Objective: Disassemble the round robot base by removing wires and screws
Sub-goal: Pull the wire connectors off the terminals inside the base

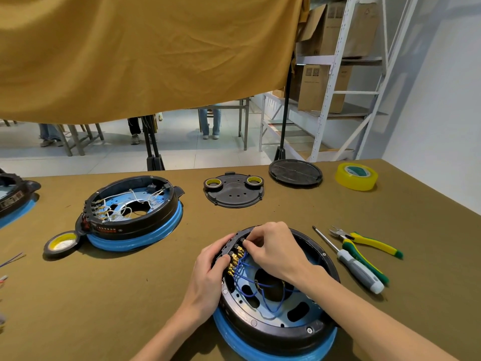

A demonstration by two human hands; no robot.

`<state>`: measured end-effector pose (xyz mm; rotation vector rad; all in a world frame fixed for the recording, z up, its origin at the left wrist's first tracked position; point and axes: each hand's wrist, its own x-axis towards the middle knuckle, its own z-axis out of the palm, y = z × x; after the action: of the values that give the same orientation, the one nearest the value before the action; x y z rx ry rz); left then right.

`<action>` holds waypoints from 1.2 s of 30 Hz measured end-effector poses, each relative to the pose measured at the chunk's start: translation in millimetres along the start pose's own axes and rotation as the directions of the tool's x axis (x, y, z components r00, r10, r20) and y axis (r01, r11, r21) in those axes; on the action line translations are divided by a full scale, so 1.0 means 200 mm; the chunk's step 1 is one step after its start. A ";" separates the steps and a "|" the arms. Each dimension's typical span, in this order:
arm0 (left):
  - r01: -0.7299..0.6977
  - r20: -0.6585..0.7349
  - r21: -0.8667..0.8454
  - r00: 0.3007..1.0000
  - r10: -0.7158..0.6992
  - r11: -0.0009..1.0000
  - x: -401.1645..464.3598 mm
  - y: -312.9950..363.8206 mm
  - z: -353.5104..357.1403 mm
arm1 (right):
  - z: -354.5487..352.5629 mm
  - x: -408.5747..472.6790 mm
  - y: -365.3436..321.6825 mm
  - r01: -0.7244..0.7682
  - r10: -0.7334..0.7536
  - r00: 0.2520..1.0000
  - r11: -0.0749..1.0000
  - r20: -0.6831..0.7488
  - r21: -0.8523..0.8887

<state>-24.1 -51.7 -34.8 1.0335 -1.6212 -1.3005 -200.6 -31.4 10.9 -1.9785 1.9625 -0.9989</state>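
A round black robot base (281,332) with a blue ring underneath lies open in front of me, its metal plate showing blue wires (250,282) that run to a row of brass terminals (234,259) on its left rim. My left hand (208,277) grips that rim from outside, fingers curled over the terminal block. From the right, my right hand (273,246) reaches in and pinches a connector at the top of the terminal row. What sits between its fingertips is too small to make out.
A second open base (135,227) with white wires sits at the left, a tape roll (61,243) beside it. A screwdriver (351,261) and green-yellow cutters (364,243) lie to the right. Two black covers (234,196) (295,173) and yellow tape (356,175) sit farther back.
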 end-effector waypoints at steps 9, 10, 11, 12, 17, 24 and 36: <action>-0.028 0.029 -0.038 0.999 0.029 0.999 0.00 0.01 0.00 | 0.01 0.01 0.00 -0.037 0.036 0.999 0.999 0.034 0.019; -0.029 0.027 -0.039 0.999 0.030 0.999 0.00 0.01 0.00 | 0.01 0.01 0.00 -0.039 0.038 0.999 0.999 0.038 0.022; -0.032 0.028 -0.040 0.999 0.033 0.999 0.01 0.01 0.00 | 0.01 0.01 0.01 -0.039 0.038 0.999 0.999 0.038 0.025; -0.036 0.030 -0.040 0.999 0.037 0.999 0.01 0.01 0.00 | 0.00 0.01 0.01 -0.034 0.033 0.999 0.999 0.035 0.025; -0.046 0.017 -0.043 0.999 0.046 0.998 0.01 0.01 0.00 | 0.00 0.00 0.00 0.005 -0.006 0.999 1.000 0.034 0.014; -0.057 0.027 -0.014 0.998 0.057 0.998 0.02 0.03 0.00 | 0.00 0.00 -0.01 0.017 -0.018 0.999 1.000 0.026 0.014; -0.065 0.028 -0.019 0.997 0.066 0.998 0.02 0.03 -0.01 | -0.01 -0.01 -0.02 -0.001 0.000 1.000 1.000 0.023 0.011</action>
<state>-24.5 -54.1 -27.3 0.9466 -1.6478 -1.2894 -198.1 -29.0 13.2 -1.9748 1.9413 -0.9799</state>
